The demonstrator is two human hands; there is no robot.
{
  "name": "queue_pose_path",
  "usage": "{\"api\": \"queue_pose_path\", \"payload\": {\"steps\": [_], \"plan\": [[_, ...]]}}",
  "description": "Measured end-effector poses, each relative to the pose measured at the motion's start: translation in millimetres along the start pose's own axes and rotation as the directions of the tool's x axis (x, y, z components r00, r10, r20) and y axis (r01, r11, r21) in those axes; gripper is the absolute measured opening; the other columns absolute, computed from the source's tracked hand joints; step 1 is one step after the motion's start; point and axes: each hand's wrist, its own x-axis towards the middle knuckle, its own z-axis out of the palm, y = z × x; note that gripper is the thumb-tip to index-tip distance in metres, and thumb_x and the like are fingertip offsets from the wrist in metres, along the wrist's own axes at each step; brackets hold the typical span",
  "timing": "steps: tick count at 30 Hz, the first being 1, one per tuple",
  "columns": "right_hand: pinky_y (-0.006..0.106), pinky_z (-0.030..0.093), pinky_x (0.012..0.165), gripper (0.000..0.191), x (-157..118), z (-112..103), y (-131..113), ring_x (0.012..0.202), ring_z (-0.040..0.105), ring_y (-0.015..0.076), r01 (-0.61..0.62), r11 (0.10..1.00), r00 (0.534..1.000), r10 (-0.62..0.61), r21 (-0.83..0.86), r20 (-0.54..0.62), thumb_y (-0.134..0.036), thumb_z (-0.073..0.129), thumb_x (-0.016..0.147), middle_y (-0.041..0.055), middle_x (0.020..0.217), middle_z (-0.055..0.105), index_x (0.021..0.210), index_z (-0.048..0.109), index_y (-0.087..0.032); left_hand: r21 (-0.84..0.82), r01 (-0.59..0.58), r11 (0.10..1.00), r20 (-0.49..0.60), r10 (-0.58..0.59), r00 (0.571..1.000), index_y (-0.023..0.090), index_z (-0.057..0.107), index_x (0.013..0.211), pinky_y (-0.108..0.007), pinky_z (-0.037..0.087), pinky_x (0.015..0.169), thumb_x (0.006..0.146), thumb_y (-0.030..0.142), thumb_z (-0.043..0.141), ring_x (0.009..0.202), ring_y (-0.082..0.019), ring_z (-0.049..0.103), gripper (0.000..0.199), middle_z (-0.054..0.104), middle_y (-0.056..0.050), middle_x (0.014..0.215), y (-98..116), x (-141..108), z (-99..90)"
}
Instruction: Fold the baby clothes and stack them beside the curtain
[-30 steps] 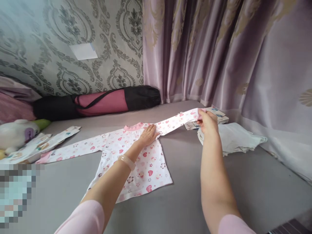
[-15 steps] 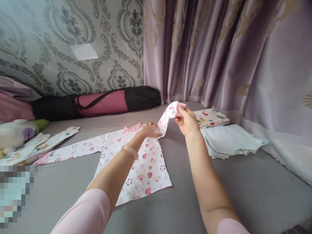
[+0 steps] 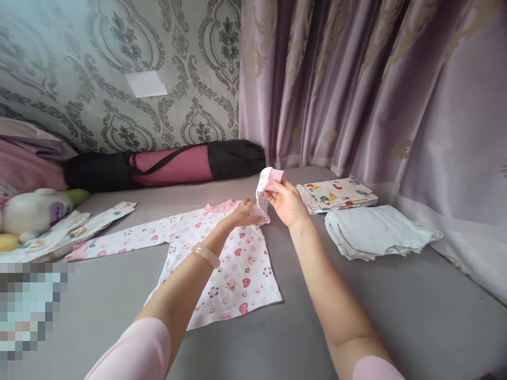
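Observation:
A small white long-sleeved shirt (image 3: 222, 279) printed with pink hearts and flowers lies spread on the grey sheet, its pink collar toward the far side. My left hand (image 3: 243, 212) rests with fingers spread on the shirt's right shoulder. The pink cuff (image 3: 275, 181) of the right sleeve is pinched in my right hand (image 3: 287, 203), raised above the sheet. That sleeve bends upward from the shoulder and curls over toward the cuff. The other sleeve (image 3: 130, 236) stretches out flat to the left.
A folded letter-print cloth (image 3: 336, 191) and a folded pale blue cloth (image 3: 380, 229) lie to the right. Patterned clothing (image 3: 83, 227) and a plush toy (image 3: 31, 214) are at left. A black and pink long bag (image 3: 170, 166) lies along the wall, beside the curtain (image 3: 336, 79).
My right hand has brought the cuff left, closer to the shoulder, and the sleeve folds over more. My left hand stays at the shoulder with its fingers slightly lifted. The view has shifted a little.

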Motion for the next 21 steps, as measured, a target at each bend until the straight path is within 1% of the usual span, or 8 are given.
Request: {"api": "queue_pose_path", "payload": {"steps": [2,5,7,10,12,14,17,21], "plan": [[0.019,0.053,0.068,0.018,0,-2,1,0.074,0.066,0.0101,-0.002,1.0,1.0,0.002,-0.013,-0.01,-0.019,0.073,0.074,-0.0036,0.081,0.072,0.088,0.064,-0.022,-0.143,0.022,0.989,-0.086,-0.034,0.996,0.017,0.046,0.139,-0.041,0.041,0.103,0.083,0.047,0.058,0.127,-0.031,0.048,0.065,0.042,-0.018,0.145,-14,-19,-6.8],[0.019,0.053,0.067,0.017,0,0,2,0.072,0.066,0.0095,-0.017,0.999,0.999,0.016,-0.036,-0.029,-0.018,0.073,0.074,-0.0036,0.079,0.072,0.087,0.064,-0.021,-0.454,0.121,0.883,-0.188,-0.228,0.955,0.018,0.053,0.132,-0.038,0.048,0.096,0.082,0.044,0.063,0.12,-0.029,0.054,0.057,0.05,-0.016,0.14,-41,-55,-16.5],[0.018,0.052,0.066,0.016,0,4,4,0.07,0.066,0.0089,-0.03,0.998,0.999,0.028,-0.053,-0.042,-0.016,0.072,0.074,-0.0037,0.077,0.071,0.087,0.064,-0.021,-0.662,0.144,0.736,-0.213,-0.368,0.905,0.018,0.057,0.124,-0.037,0.051,0.091,0.081,0.044,0.066,0.116,-0.028,0.058,0.051,0.056,-0.016,0.133,-62,-79,-20.8],[0.018,0.052,0.066,0.016,3,16,9,0.07,0.066,0.0085,-0.046,0.995,0.998,0.042,-0.085,-0.047,-0.015,0.069,0.075,-0.0035,0.077,0.071,0.088,0.064,-0.021,-0.888,0.06,0.457,-0.205,-0.509,0.836,0.014,0.061,0.111,-0.035,0.053,0.088,0.079,0.039,0.071,0.1,-0.023,0.066,0.042,0.064,-0.015,0.115,-88,-106,-22.1],[0.017,0.052,0.065,0.015,7,28,16,0.069,0.066,0.0085,-0.056,0.991,0.998,0.051,-0.12,-0.043,-0.013,0.068,0.076,-0.0033,0.076,0.071,0.088,0.065,-0.02,-0.962,-0.012,0.273,-0.171,-0.566,0.807,0.012,0.061,0.103,-0.034,0.054,0.088,0.081,0.032,0.071,0.091,-0.019,0.068,0.031,0.066,-0.013,0.103,-99,-116,-21.3],[0.018,0.052,0.064,0.013,12,41,26,0.067,0.065,0.0087,-0.062,0.984,0.997,0.054,-0.166,-0.047,-0.013,0.067,0.076,-0.0036,0.072,0.07,0.087,0.065,-0.02,-0.989,-0.057,0.135,-0.128,-0.604,0.786,0.011,0.059,0.099,-0.033,0.054,0.089,0.085,0.024,0.067,0.086,-0.016,0.069,0.021,0.067,-0.013,0.097,-105,-119,-21.3],[0.019,0.052,0.063,0.013,18,61,46,0.066,0.065,0.0096,-0.066,0.963,0.997,0.056,-0.261,-0.044,-0.015,0.067,0.076,-0.0036,0.072,0.069,0.088,0.064,-0.021,-0.995,-0.093,0.035,-0.094,-0.619,0.779,0.01,0.058,0.1,-0.034,0.055,0.089,0.089,0.022,0.062,0.083,-0.017,0.069,0.016,0.067,-0.014,0.096,-108,-117,-24.5],[0.024,0.054,0.067,0.021,22,85,88,0.072,0.067,0.012,-0.079,0.894,0.997,0.077,-0.442,-0.021,-0.02,0.067,0.079,-0.0008,0.084,0.071,0.099,0.065,-0.02,-0.993,-0.095,-0.074,-0.031,-0.607,0.794,0.008,0.057,0.11,-0.037,0.056,0.088,0.093,0.035,0.057,0.087,-0.021,0.07,0.032,0.068,-0.018,0.099,-109,-117,-33.5]]}}
